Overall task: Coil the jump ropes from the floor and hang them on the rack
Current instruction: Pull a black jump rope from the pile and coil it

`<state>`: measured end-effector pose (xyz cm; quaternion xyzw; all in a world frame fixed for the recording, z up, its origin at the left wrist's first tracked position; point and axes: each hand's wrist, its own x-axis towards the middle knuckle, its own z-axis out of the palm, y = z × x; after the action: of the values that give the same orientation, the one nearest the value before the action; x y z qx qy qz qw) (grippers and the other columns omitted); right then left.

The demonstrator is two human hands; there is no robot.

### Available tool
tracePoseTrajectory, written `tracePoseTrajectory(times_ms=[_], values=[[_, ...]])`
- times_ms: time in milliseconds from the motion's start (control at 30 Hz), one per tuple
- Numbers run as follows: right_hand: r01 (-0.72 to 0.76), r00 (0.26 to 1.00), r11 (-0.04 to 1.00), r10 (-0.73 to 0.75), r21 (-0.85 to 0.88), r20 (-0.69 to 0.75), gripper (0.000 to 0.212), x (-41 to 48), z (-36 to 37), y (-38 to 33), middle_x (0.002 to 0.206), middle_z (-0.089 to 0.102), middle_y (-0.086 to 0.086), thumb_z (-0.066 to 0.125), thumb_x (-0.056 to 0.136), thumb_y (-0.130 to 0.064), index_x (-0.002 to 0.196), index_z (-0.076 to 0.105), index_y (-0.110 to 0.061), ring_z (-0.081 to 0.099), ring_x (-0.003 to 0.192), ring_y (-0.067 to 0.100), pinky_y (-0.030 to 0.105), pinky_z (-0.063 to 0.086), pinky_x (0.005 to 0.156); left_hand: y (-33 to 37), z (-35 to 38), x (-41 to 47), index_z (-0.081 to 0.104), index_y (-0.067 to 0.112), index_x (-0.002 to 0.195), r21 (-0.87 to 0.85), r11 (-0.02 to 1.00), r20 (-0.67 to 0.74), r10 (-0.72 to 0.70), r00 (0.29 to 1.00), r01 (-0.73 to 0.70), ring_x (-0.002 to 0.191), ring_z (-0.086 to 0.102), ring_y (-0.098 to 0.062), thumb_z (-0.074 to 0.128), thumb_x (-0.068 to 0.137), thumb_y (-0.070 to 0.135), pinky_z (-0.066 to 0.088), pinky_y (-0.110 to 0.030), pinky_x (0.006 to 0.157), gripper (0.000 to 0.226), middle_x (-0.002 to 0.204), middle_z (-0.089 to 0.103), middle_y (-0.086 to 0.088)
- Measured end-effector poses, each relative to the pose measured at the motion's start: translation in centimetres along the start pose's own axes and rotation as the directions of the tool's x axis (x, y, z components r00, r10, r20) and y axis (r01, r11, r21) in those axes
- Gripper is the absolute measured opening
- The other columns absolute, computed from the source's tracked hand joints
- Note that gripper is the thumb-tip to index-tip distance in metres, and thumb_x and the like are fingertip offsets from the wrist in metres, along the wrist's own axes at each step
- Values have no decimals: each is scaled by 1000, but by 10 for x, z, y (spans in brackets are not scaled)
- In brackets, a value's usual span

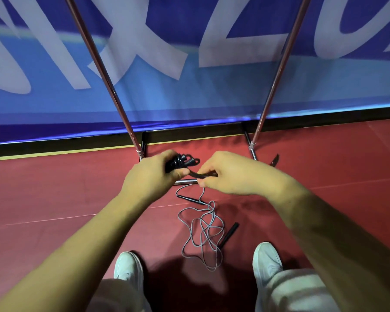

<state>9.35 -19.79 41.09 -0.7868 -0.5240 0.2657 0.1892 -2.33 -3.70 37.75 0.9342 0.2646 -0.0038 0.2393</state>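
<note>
— Where is the black jump rope [182, 160]?

— Up off the floor [54, 188], held between the person's two hands in front of the base of the rack [104, 77]. The left hand [149, 174] has its fingers curled tight round the rope's two black handles, which are bunched together with their ends poking out toward the rack.

— And the other hand?

— The right hand [230, 174] pinches the black cord between thumb and fingers, just beside the left, so a short arc of cord spans the gap between them. A dark loop shows past the right wrist, near the rack's right foot. Whether it belongs to the same rope cannot be told.

— Is there a second rope?

— Yes, the grey jump rope [203, 230] lies on the floor in a loose tangle, between the hands and the person's pale shoes [127, 264]. One of its black handles lies near the rack's low front bar, the other to the right of the tangle, close to the right shoe.

— And the rack itself?

— Two shiny poles rise from a metal base on the red floor, and their tops run out of view. Behind them hangs a blue banner [189, 97] with big white letters.
</note>
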Motion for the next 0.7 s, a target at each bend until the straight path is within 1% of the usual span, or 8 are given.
tracePoseTrajectory(times_ms=[133,267,333,400,467,567,633,700], values=[[36,999,999,-36,-17,-4,22,-1,0,-3,55,39,2,62,92,-21,71,65,-12,31,51,13,23,25,48,-2,4,-3,60,41,114,106,988,122,103,987,-117,101,65,-23,68,78,64,53,-35,77,43,103,71,8],[28,995,996,-20,80,-94,13,-2,-3,-1,51,55,-7,69,86,-19,75,75,-17,47,51,3,17,35,52,-3,7,-8,62,41,107,138,937,274,275,922,-321,80,64,-16,46,59,91,52,-33,69,71,75,63,11],[3,987,982,27,186,-161,7,-2,-5,2,49,58,-9,75,82,-22,76,77,-18,49,46,3,22,40,52,-2,5,-9,67,32,100,8,933,280,343,897,-359,62,55,-13,44,58,95,48,-33,62,79,64,56,5],[-10,975,954,76,299,-209,10,-2,-7,7,50,58,-4,80,77,-26,74,76,-18,47,42,6,24,41,48,0,4,-11,69,20,90,-274,900,269,411,871,-340,54,47,-16,55,71,82,43,-33,56,66,62,53,-5],[-16,964,927,113,374,-239,16,-1,-8,13,51,55,0,79,79,-29,72,74,-15,45,41,10,24,38,46,5,3,-15,68,11,90,-593,782,264,412,872,-190,53,46,-14,63,80,61,39,-25,49,52,59,50,-5],[-29,953,917,145,397,-265,21,2,-7,17,50,47,-3,66,91,-28,75,73,-17,38,42,8,24,36,47,11,2,-14,59,-2,95,-798,602,207,266,941,6,50,49,-19,56,87,52,38,-19,46,55,59,54,-9],[-51,962,907,157,418,-225,23,3,-7,17,53,48,0,57,97,-30,82,74,-23,45,44,9,26,43,50,17,0,-14,61,8,90,-887,454,196,218,956,78,47,49,-23,48,90,52,39,-23,46,46,57,54,-13],[-74,973,911,154,407,-170,24,3,-6,16,54,49,-1,52,100,-30,94,74,-22,52,45,10,23,46,53,22,-1,-15,62,21,96,-954,224,250,212,945,202,44,45,-23,45,94,56,38,-27,48,39,54,50,-11]])
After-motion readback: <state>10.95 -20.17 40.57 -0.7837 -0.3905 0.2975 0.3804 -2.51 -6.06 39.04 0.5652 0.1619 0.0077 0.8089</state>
